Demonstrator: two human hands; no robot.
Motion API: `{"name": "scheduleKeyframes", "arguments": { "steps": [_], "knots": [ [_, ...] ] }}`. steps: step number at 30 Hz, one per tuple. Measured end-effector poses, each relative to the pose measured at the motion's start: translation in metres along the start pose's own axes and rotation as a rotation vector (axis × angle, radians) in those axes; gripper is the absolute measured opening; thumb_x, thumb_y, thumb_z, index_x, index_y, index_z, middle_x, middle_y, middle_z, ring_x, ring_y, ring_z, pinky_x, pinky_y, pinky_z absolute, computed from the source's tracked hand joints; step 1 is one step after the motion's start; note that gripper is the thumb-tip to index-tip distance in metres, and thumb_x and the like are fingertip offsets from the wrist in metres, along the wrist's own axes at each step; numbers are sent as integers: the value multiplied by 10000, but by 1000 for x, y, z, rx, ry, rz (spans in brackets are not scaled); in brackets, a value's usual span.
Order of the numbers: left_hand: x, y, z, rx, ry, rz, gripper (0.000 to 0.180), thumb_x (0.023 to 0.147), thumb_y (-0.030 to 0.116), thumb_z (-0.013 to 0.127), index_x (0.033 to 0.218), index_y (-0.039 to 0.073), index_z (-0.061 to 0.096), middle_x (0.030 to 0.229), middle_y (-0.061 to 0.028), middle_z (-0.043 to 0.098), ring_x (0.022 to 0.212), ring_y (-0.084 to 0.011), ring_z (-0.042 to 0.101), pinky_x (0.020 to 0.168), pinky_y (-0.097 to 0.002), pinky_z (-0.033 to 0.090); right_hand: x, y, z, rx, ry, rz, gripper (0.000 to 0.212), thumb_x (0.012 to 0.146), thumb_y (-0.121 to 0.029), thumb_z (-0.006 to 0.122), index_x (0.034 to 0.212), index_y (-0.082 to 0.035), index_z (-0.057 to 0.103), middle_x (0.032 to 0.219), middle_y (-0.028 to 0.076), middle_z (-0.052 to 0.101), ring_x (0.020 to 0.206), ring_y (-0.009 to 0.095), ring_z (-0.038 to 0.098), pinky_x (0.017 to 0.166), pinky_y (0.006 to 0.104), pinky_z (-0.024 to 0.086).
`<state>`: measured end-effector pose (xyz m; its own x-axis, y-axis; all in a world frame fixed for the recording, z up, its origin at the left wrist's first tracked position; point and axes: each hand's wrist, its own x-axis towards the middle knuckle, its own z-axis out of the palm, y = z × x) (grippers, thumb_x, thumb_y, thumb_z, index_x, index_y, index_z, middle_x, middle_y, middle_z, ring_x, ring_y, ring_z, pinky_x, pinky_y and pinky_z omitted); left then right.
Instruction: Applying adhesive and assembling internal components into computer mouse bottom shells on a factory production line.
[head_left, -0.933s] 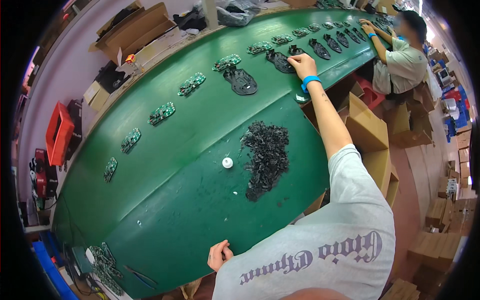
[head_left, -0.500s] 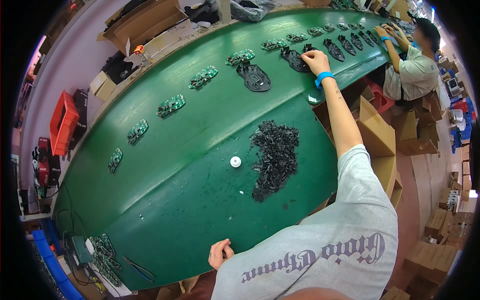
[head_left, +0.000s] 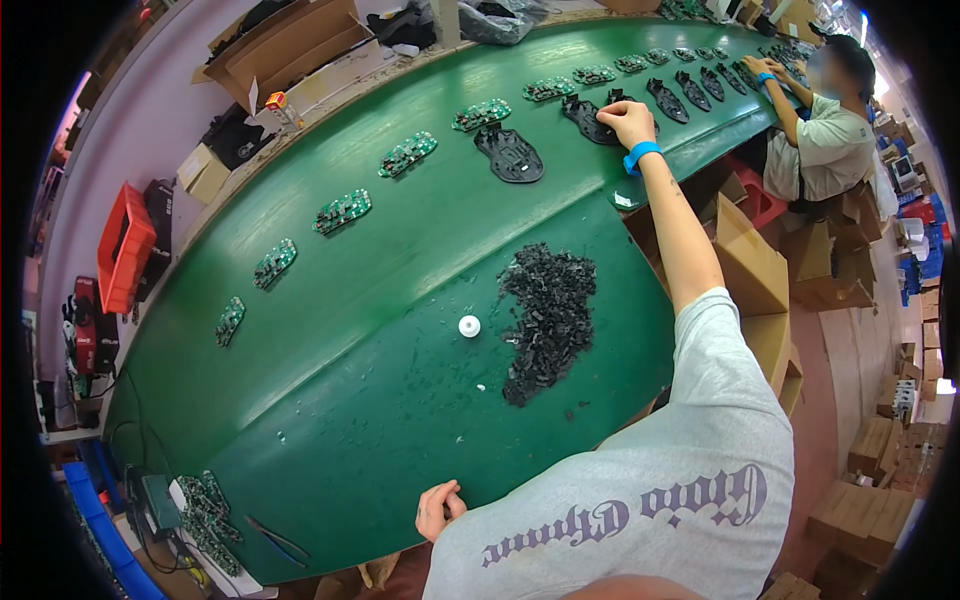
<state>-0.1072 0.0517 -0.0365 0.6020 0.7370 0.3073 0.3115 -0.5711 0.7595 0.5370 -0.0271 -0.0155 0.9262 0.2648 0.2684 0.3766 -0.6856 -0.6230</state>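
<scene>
My right hand (head_left: 630, 122), with a blue band on its wrist, reaches far across the green bench. Its fingertips are pinched together at the edge of a black plastic shell (head_left: 583, 116); whatever is between them is too small or hidden to make out. Left of it lies another black shell (head_left: 512, 158), near a green circuit board (head_left: 481, 115). Close to my body, my left hand (head_left: 438, 508) rests at the bench's near edge, fingers curled in, nothing visible in them. A heap of small black parts (head_left: 548, 320) lies between my hands, with a white round spool-like piece (head_left: 470, 326) beside it.
Several circuit boards (head_left: 343, 211) curve along the bench, with more black shells (head_left: 692, 90) toward the far right. A co-worker (head_left: 825, 125) sits there. Pliers (head_left: 278, 540) and a pile of boards (head_left: 208, 515) lie at lower left. Cardboard boxes (head_left: 745, 255) stand right of my arm.
My right hand has shifted very slightly left over the black shell, still pinched. My left hand stays put. The co-worker's hands and head have moved a little.
</scene>
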Motion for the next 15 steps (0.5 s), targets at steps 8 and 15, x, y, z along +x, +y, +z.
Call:
{"name": "scheduleKeyframes", "arguments": {
  "steps": [8, 15],
  "knots": [
    [2, 1, 0, -8, -9, 32, 248, 713, -130, 591, 887, 28, 671, 746, -101, 667, 620, -194, 642, 537, -276, 511, -6, 5, -6, -283, 83, -239, 125, 745, -222, 701, 795, -122, 757, 898, 79, 670, 894, 293, 629, 817, 423, 511],
    [1, 0, -2, 0, -29, 5, 248, 720, -125, 591, 903, 24, 668, 751, -107, 666, 624, -200, 639, 533, -279, 508, -12, 4, -7, -215, 125, -317, 162, 768, -185, 636, 861, -132, 758, 938, 96, 668, 919, 288, 616, 829, 404, 506]
  ]
}}
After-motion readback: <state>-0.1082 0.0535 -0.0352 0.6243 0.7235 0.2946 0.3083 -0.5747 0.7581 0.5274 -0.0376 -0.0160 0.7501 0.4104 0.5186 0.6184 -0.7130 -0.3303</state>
